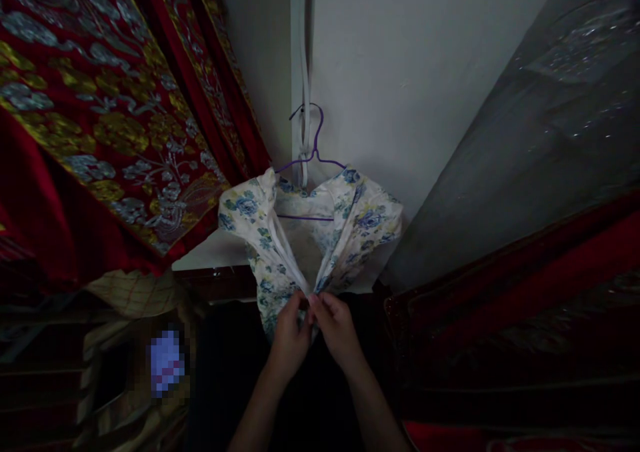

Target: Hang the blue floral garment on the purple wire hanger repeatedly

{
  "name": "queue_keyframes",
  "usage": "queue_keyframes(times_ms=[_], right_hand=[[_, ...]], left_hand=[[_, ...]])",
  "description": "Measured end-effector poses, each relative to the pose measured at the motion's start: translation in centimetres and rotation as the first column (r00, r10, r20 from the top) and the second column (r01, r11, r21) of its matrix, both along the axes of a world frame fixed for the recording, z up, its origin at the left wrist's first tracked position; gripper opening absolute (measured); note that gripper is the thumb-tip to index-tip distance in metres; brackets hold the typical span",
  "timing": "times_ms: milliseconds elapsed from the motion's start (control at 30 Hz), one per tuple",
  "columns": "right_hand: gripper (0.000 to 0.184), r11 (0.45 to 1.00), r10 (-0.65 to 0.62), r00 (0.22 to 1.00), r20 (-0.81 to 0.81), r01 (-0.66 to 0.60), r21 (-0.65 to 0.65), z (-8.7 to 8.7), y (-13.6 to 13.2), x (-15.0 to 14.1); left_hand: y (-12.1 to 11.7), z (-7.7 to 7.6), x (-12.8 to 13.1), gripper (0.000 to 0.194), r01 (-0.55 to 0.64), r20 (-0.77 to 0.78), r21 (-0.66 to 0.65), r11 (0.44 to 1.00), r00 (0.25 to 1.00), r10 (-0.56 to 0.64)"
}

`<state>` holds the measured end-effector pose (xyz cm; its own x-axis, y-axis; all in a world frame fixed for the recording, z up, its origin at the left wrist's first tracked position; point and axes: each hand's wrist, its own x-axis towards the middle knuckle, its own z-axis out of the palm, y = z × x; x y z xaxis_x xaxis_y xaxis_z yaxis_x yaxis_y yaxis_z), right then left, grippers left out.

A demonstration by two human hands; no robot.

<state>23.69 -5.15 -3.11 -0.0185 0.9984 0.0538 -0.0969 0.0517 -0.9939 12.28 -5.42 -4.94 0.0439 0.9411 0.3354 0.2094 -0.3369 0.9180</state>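
Observation:
A white short-sleeved dress or top with blue flowers (265, 239) hangs on a purple hanger (316, 153) against the wall. Its front opening is parted in a V from the neck down. Where the two edges meet, my left hand (293, 332) and my right hand (336, 322) pinch the garment, fingertips close together. The dim light hides the exact fastening between the fingers. Below my hands, the lower part of the garment is mostly covered.
Red cloth with gold and silver embroidery (145, 125) hangs at the left. A grey sequinned fabric (500, 152) and dark red cloth (575, 265) are on the right. A white strap (304, 59) runs down the wall. A blurred-out bluish item (167, 364) lies lower left.

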Motion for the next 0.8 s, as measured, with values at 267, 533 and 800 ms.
queue_keyframes(times_ms=[267,533,800], right_hand=[[0.049,0.992,0.086,0.995,-0.058,-0.091,-0.087,3.6,3.3,1.5],[0.032,0.994,0.001,0.987,-0.160,0.016,0.106,18.5,11.7,2.5],[0.040,0.980,0.055,0.980,-0.193,-0.017,0.197,13.5,8.4,1.2]], left_hand=[[-0.1,-1.2,1.1,0.012,-0.052,-0.038,-0.021,0.998,0.998,0.051],[2.3,-2.7,2.5,0.013,0.041,-0.240,-0.007,0.999,0.970,-0.041],[6.2,5.9,-1.2,0.053,0.102,-0.083,0.197,0.975,0.993,-0.087]])
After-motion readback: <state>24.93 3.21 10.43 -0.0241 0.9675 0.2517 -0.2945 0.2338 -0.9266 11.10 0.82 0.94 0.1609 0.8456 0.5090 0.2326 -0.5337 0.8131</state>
